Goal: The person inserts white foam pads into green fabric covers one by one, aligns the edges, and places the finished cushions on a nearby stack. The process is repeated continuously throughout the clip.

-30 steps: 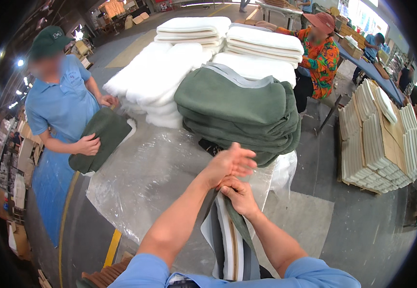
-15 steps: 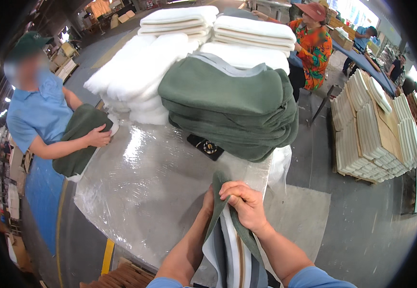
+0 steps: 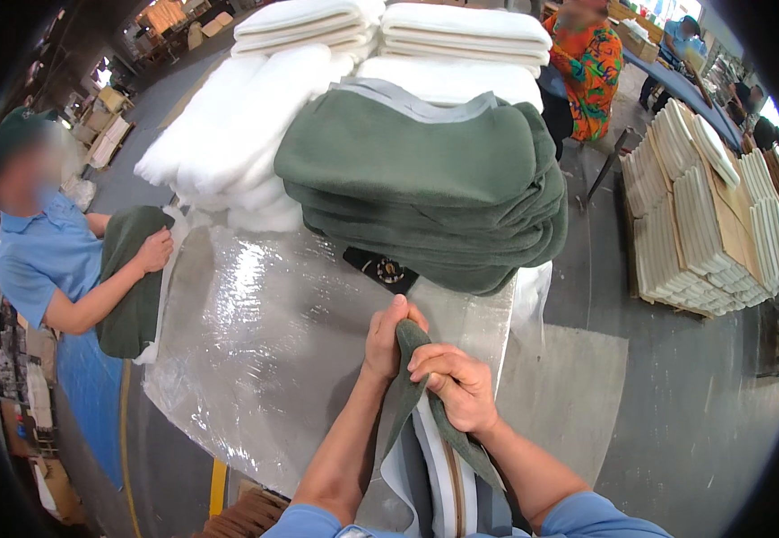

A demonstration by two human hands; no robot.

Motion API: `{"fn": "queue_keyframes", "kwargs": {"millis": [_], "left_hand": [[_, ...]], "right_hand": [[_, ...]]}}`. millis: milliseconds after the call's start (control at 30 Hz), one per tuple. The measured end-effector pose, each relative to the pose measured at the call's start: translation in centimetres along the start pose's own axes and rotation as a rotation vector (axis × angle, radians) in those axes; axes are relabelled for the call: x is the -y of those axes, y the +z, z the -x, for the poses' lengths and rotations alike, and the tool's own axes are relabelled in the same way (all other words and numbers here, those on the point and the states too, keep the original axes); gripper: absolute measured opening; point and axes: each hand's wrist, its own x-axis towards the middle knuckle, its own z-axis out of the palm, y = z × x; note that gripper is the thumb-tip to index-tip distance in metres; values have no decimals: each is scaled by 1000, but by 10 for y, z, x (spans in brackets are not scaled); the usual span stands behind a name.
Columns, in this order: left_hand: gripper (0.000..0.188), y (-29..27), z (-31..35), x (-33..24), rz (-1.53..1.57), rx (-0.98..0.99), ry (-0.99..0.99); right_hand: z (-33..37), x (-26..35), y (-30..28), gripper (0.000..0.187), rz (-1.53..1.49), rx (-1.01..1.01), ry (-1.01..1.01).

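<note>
Both my hands grip the far end of a dark green fabric cover (image 3: 413, 339) in front of me. My left hand (image 3: 389, 339) pinches its left side, thumb up. The curled fingers of my right hand (image 3: 457, 384) clasp the right side. Between the cover's open edges a layered white pad (image 3: 434, 457) with a brown strip runs back toward my body, flanked by grey lining. Just beyond my hands stands a stack of green fabric-covered pieces (image 3: 407, 166), with grey lining showing on top. A small black item with a round pattern (image 3: 387, 269) lies against the stack's base.
Thick white pads (image 3: 228, 125) are piled at the table's far side. Shiny clear plastic film (image 3: 255, 359) covers the tabletop. At left a co-worker (image 3: 35, 260) holds another green piece (image 3: 129, 287). A loaded pallet (image 3: 685, 224) stands right; another person (image 3: 587, 72) is behind.
My left hand has come up more into sight beside the cover's tip. The co-worker at left has brought the green piece more upright. The whole view has shifted slightly.
</note>
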Motion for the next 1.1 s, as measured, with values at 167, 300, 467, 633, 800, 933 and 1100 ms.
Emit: {"fn": "queue_keyframes", "kwargs": {"millis": [167,300,467,633,800,933,1100], "left_hand": [[62,11,12,-29,-73,20,89],[60,14,17,-46,-262,49,139],[62,7,14,-41,-299,-26,111],[62,4,11,-24,-30,-167,112],[63,11,14,3,220,-129,43],[64,20,32,-4,125,-225,-23],[67,34,40,-29,-7,-330,-21]], "right_hand": [[4,7,1,5,4,19,-51],[7,9,2,6,4,7,-30],[-6,6,1,9,65,77,19],[-53,-23,-51,34,-409,-6,245],[-111,-81,-31,46,-286,-62,507],[-105,-61,8,54,-220,185,352],[-76,-24,10,68,-201,138,391]]}}
